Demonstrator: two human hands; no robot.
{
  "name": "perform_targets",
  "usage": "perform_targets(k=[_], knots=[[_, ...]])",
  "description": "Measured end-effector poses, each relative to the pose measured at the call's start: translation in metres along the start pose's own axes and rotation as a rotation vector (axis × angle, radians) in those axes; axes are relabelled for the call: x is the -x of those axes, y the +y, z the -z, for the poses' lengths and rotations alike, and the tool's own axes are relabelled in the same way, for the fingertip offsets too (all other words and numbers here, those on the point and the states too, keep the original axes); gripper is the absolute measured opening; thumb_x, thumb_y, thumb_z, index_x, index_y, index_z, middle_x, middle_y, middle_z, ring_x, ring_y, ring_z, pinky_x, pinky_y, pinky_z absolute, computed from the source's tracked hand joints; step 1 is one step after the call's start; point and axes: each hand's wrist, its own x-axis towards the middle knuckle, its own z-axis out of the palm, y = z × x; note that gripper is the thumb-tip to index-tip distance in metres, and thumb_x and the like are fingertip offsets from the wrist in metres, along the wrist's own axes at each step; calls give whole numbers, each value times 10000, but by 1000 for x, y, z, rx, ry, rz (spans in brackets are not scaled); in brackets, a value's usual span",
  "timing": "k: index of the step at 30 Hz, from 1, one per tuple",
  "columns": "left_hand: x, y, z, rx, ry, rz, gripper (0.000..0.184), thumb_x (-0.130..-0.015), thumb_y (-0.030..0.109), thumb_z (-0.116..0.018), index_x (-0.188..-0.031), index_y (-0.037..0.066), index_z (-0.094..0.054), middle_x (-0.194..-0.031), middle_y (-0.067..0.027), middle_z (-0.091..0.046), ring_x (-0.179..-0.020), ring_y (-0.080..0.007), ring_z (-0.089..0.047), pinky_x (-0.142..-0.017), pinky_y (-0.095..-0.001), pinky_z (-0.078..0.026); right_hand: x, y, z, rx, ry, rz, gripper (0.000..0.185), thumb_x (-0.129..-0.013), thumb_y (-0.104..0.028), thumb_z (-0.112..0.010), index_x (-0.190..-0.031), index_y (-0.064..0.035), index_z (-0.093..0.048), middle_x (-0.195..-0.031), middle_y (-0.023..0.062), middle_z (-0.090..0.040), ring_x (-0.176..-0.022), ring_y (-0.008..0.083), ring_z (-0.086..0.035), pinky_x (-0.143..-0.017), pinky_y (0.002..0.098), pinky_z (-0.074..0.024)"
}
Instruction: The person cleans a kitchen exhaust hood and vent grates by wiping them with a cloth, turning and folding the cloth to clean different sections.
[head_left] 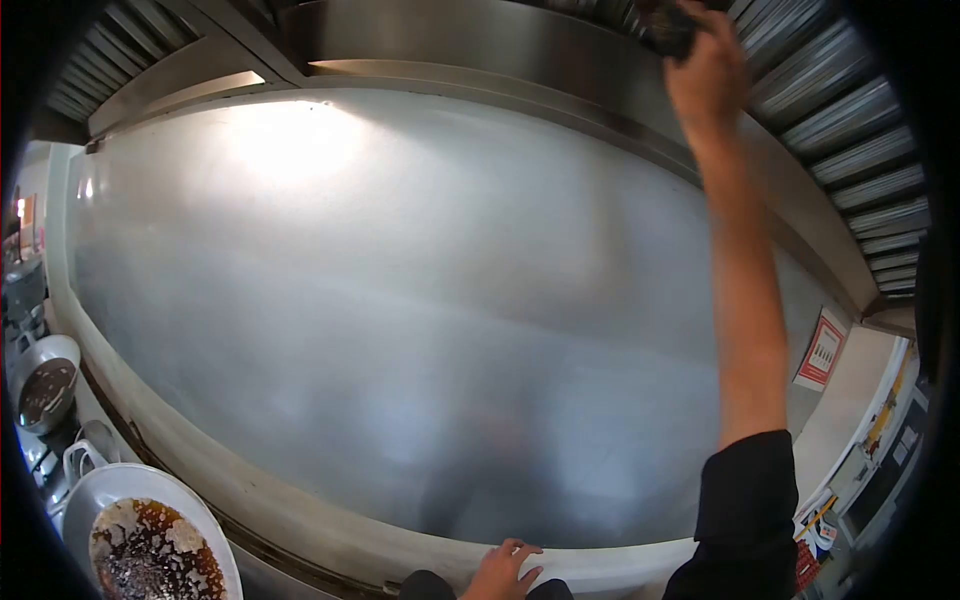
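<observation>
My right hand (712, 70) is raised high at the top of the view, its fingers closed round a dark, rough-looking scrubber (668, 30). The scrubber is up against the metal range hood (450, 40), near its slatted filters (835, 110); its exact kind is hard to make out, and whether it touches the metal cannot be told. Low in the middle, my left hand (502, 572) is at the pale ledge (610, 560) below the steel wall panel (400, 270). Its fingers are apart and hold nothing.
A large white wok (215, 520) with dark brown, foamy liquid stands at lower left. Behind it is a smaller pan (48, 350) of brown liquid. A red-and-white sign (822, 348) hangs at right. Shelving with assorted items (830, 520) lies at the lower right.
</observation>
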Motion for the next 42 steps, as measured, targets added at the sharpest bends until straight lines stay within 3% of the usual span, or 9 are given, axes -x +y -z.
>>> perform_targets(k=[6,10,13,17,21,28,34,38,42], knots=[[5,18,13,-47,41,-15,338,-844,203,-730,-1166,152,-644,-1202,-176,-566,-1121,-412,-544,-963,-508,-456,13,-19,-36,109,-52,-146,340,-727,65,-698,-1042,-60,-678,-971,147,-646,-985,332,-606,-863,441,-502],[2,33,17,-105,-34,-64,341,-888,267,-710,-1204,164,-635,-1191,-156,-580,-1082,-349,-590,-936,-465,-475,-2,1,-16,14,-324,206,216,-774,21,-668,-976,-48,-701,-947,132,-660,-958,307,-605,-873,444,-497],[3,45,18,-162,-63,-87,341,-910,294,-689,-1220,166,-629,-1184,-156,-589,-1039,-344,-614,-935,-464,-472,-12,9,12,190,-540,139,207,-801,20,-635,-990,-35,-700,-955,128,-661,-963,306,-606,-876,447,-496],[16,41,15,-143,-9,-104,356,-903,290,-691,-1229,165,-623,-1196,-160,-583,-1040,-366,-609,-931,-479,-472,-10,-17,39,291,-456,-18,230,-802,48,-615,-1006,-20,-695,-1031,125,-653,-994,317,-606,-903,442,-502],[13,40,24,-155,11,-111,363,-902,293,-692,-1237,172,-623,-1194,-160,-584,-1038,-365,-610,-925,-478,-477,-13,-44,-12,-191,-95,138,383,-755,128,-630,-1090,-53,-675,-1049,128,-638,-1061,319,-604,-919,411,-524],[5,32,19,-179,20,-73,373,-908,300,-685,-1253,176,-615,-1213,-171,-577,-1069,-374,-598,-939,-482,-472,-12,-55,-63,5,-375,152,234,-867,-7,-528,-1031,11,-694,-1039,180,-681,-1062,347,-620,-915,429,-522],[21,23,33,-201,31,-18,391,-901,285,-689,-1271,192,-605,-1240,-144,-546,-1089,-363,-597,-951,-541,-439,-34,-48,-19,204,-641,56,192,-815,-43,-553,-846,46,-720,-896,238,-710,-869,411,-694,-776,510,-553],[28,27,50,-204,63,-44,398,-891,267,-697,-1271,199,-604,-1246,-134,-542,-1082,-354,-605,-929,-550,-440,-56,-62,-16,404,-797,30,206,-819,-52,-570,-888,74,-718,-913,268,-702,-886,415,-692,-792,495,-553],[21,27,56,-180,103,-107,396,-882,263,-706,-1258,182,-612,-1231,-149,-545,-1070,-362,-600,-913,-523,-450,-40,-101,-52,61,-485,-52,186,-809,-19,-594,-938,48,-710,-967,256,-700,-942,398,-679,-857,462,-538]])
